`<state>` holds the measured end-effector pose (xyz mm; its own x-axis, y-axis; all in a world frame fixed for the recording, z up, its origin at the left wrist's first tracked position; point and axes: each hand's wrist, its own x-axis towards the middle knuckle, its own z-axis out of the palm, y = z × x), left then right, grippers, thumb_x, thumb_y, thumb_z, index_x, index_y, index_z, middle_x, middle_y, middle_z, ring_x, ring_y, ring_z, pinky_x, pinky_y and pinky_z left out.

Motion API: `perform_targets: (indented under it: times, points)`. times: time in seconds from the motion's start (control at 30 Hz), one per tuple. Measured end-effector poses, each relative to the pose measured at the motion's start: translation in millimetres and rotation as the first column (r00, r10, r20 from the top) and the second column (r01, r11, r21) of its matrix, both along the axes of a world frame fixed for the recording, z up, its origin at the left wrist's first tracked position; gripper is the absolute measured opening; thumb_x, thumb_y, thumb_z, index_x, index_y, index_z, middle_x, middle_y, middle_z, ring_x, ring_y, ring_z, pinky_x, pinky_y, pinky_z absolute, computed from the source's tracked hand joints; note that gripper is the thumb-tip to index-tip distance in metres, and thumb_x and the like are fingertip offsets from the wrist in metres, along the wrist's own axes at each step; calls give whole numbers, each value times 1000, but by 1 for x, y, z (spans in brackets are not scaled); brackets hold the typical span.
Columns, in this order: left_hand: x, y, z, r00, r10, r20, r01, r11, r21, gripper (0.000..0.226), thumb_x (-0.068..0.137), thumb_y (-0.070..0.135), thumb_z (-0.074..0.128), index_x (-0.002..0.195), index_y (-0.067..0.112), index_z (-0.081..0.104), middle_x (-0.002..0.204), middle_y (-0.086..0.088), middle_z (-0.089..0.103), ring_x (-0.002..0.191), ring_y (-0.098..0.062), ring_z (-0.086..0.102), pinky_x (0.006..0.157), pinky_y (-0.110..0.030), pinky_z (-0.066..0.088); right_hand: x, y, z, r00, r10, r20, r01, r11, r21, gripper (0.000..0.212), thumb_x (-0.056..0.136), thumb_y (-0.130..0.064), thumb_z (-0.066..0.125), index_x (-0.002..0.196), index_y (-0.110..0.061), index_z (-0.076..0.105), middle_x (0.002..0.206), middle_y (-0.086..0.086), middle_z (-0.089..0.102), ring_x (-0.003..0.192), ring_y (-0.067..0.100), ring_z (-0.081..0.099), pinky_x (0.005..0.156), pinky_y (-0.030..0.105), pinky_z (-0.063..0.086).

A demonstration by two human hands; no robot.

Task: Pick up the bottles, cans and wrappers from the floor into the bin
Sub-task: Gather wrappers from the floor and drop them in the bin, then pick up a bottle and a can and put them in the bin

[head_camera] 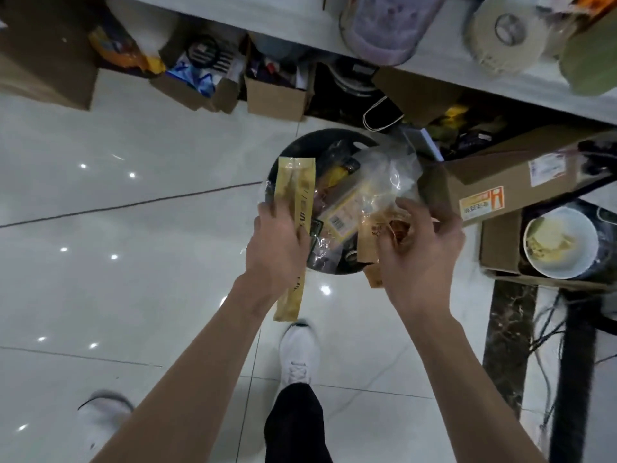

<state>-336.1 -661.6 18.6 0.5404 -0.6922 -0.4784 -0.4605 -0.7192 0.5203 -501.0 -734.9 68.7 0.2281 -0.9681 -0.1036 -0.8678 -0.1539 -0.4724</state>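
Ready to drop over the bin
The left hand grips a long yellow wrapper, the right hand pinches a crumpled packet; centre both above the heaped bin before letting go.

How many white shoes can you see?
2. One white shoe is on the floor in front of the black bin, near the picture's middle. The other shoe is at the bottom left, blurred.
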Motion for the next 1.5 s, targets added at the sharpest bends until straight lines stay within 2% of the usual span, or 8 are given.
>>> perform_targets:
  times: [0.13,0.23,0.37,0.53,0.97,1.2,1.37,1.5]
  points:
    - [-2,-26,-26,999,-24,22,24,999,-29,62,94,27,50,148,16,21,140,-17,32,117,-37,47,90,-51,51,3,-16,-22,1000,7,17,-7,1000,-14,47,83,-23,68,129,-23,59,137,16,40,117,31,39,98,32,32]
    - [4,-46,-36,1000,12,9,-12,999,-38,56,94,25,51,144,16,28,132,-15,36,115,-34,47,91,-49,50,13,-27,-37,999,-12,50,12,1000,5,46,84,-29,67,129,-25,59,134,14,42,117,31,40,98,39,38]
    - [16,-65,-37,999,33,-38,-37,994,-105,53,90,35,57,138,23,38,130,-9,39,114,-31,50,93,-48,50,29,-39,-46,995,-16,96,15,1000,6,48,83,-34,66,129,-25,59,132,13,44,117,33,43,99,35,36]
    - [28,-59,-19,1000,25,-1,-25,988,-154,50,91,49,50,138,34,38,131,-4,42,109,-29,56,88,-49,52,41,-37,-45,995,-40,93,36,998,47,61,78,-59,71,131,-32,55,138,6,41,127,28,42,101,52,43]
    - [68,14,32,996,61,62,-49,983,-179,47,96,36,52,139,21,45,136,-12,45,114,-31,55,87,-47,52,74,-4,-4,997,75,18,-75,997,-3,52,85,-49,62,131,-25,58,136,12,45,122,32,44,99,50,39]
    - [144,87,96,973,202,113,-182,970,-164,48,97,38,50,141,23,41,141,-5,40,118,-26,52,91,-44,50,165,43,49,970,241,31,-239,969,-59,48,85,-43,57,127,-20,60,132,19,49,118,38,48,93,57,45]
    - [207,163,140,939,313,146,-285,941,-182,48,97,39,48,141,21,42,140,-5,41,118,-26,52,92,-45,49,243,104,90,910,412,53,-409,910,-64,45,89,-33,63,132,-22,56,131,16,46,117,31,42,97,47,41]
    - [252,239,166,910,386,152,-358,916,-183,46,97,40,48,139,21,44,139,-3,43,111,-26,56,91,-45,48,307,171,116,862,499,92,-493,866,-80,43,89,-27,68,130,-20,57,130,13,46,115,28,44,95,50,43]
